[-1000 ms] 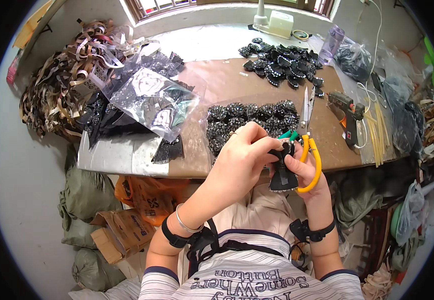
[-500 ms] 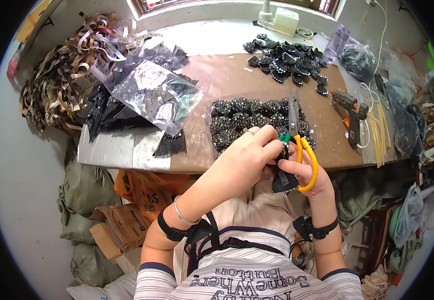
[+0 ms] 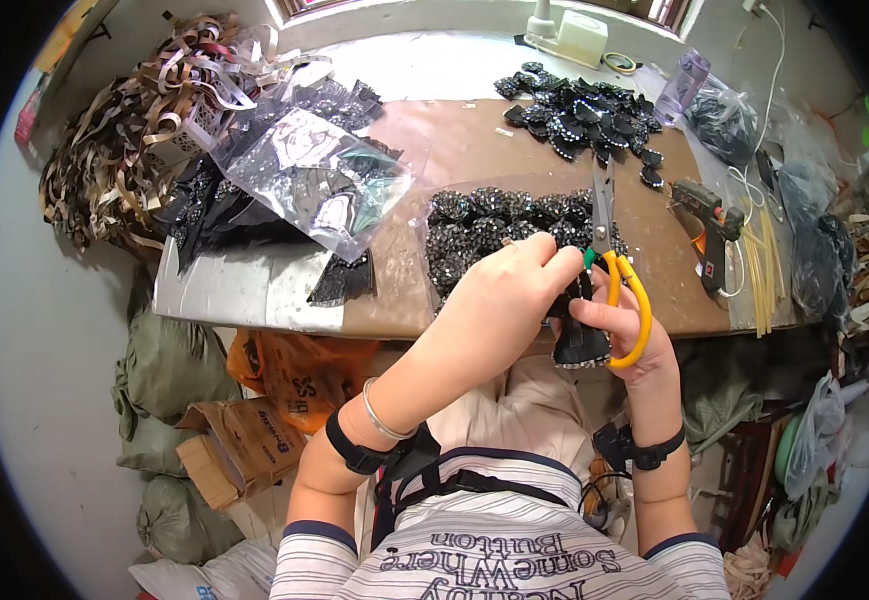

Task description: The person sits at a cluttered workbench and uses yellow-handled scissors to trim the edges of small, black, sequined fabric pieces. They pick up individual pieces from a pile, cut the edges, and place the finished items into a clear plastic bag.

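While right hand (image 3: pixel 645 350) holds one black bow (image 3: pixel 582 345) and one yellow-handled scissors (image 3: pixel 627 270) over near edge of table (image 3: pixel 435 140), left hand (image 3: pixel 515 290) pinches bow's far end, printed lettering on one shirt (image 3: pixel 500 540), one carton (image 3: pixel 250 445), one orange bag (image 3: pixel 280 365).

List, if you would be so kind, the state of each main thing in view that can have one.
Black fabric piece: held, beaded edge showing
Right grip: thumb on that piece
Left grip: curled, fingertips mostly hidden
Scissors: in the right grip, blades seemingly slightly parted
Glue gun: lying on its side, power unclear
Glue sticks: lying loose
Bottle: standing
Tape roll: lying flat
Cardboard box: open
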`<state>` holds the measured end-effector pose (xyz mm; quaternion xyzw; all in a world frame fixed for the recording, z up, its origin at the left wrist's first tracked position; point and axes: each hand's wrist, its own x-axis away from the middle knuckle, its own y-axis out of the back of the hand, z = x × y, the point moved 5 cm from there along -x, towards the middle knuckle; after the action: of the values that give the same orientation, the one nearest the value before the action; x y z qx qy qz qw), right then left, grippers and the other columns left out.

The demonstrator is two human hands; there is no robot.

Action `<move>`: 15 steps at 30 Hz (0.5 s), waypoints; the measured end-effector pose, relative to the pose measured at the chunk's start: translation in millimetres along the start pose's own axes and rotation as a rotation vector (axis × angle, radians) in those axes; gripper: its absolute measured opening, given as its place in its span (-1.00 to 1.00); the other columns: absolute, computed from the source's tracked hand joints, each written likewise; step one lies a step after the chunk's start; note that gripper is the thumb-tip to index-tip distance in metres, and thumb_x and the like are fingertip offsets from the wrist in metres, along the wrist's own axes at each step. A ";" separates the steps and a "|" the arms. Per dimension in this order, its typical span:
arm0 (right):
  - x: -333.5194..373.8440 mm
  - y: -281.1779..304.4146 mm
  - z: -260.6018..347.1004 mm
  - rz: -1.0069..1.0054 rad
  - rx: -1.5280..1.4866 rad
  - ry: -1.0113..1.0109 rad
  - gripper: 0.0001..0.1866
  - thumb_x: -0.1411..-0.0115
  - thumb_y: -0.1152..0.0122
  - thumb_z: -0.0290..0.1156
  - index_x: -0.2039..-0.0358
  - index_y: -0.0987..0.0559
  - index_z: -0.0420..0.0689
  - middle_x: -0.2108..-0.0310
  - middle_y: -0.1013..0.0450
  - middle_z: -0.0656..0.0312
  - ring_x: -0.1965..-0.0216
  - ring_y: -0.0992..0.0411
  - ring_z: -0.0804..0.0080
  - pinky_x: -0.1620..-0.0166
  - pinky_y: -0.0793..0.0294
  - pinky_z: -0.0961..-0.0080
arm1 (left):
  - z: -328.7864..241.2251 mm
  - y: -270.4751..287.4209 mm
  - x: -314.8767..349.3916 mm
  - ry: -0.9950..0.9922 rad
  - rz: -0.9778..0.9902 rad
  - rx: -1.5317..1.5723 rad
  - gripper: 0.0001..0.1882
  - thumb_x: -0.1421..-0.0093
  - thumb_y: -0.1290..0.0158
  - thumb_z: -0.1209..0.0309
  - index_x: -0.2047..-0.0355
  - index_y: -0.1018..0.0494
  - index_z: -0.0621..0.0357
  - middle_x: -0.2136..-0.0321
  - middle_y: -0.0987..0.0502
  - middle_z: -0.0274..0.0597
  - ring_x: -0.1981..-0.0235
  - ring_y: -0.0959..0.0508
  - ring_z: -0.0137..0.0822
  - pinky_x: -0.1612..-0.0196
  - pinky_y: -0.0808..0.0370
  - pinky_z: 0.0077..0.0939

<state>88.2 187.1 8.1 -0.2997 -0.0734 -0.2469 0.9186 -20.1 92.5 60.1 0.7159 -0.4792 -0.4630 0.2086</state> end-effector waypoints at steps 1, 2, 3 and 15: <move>-0.3 -2.6 2.2 0.011 0.001 0.000 -0.51 0.06 -0.35 -0.59 0.08 -0.43 -0.13 0.21 -0.43 0.31 0.12 -0.45 0.49 0.10 -0.51 0.49 | 1.0 2.0 -1.7 0.007 -0.036 0.017 -0.69 0.13 -0.15 0.62 0.33 -0.35 0.20 0.43 -0.39 -0.10 0.37 -0.50 -0.06 0.30 -0.49 -0.28; -0.4 -4.0 3.0 0.022 0.001 0.000 -0.51 0.06 -0.35 -0.59 0.07 -0.43 -0.14 0.20 -0.43 0.30 0.12 -0.45 0.49 0.11 -0.51 0.50 | 1.8 3.7 -3.7 0.015 -0.072 0.034 -0.77 0.06 -0.11 0.63 0.35 -0.37 0.19 0.46 -0.40 -0.11 0.40 -0.51 -0.06 0.34 -0.47 -0.26; -2.6 3.9 -0.5 0.006 0.015 0.014 -0.51 0.05 -0.34 -0.58 0.06 -0.43 -0.15 0.20 -0.44 0.28 0.14 -0.46 0.48 0.13 -0.52 0.51 | 2.6 5.7 -4.8 0.023 -0.109 0.050 -0.84 0.00 -0.06 0.63 0.37 -0.39 0.19 0.50 -0.42 -0.12 0.43 -0.52 -0.05 0.38 -0.46 -0.25; -3.1 -2.9 2.6 0.047 -0.028 0.016 -0.57 -0.05 -0.30 -0.46 0.04 -0.45 -0.23 0.24 -0.53 0.13 0.31 -0.56 0.37 0.23 -0.61 0.47 | 14.0 13.7 -2.4 0.131 -0.224 0.409 -0.79 -0.04 -0.11 0.65 0.30 -0.44 0.17 0.42 -0.45 -0.13 0.42 -0.53 -0.05 0.35 -0.50 -0.29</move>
<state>84.2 187.9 10.9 -0.3123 -0.0555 -0.2285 0.9204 -39.2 90.4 64.7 0.8203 -0.4662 -0.3292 0.0370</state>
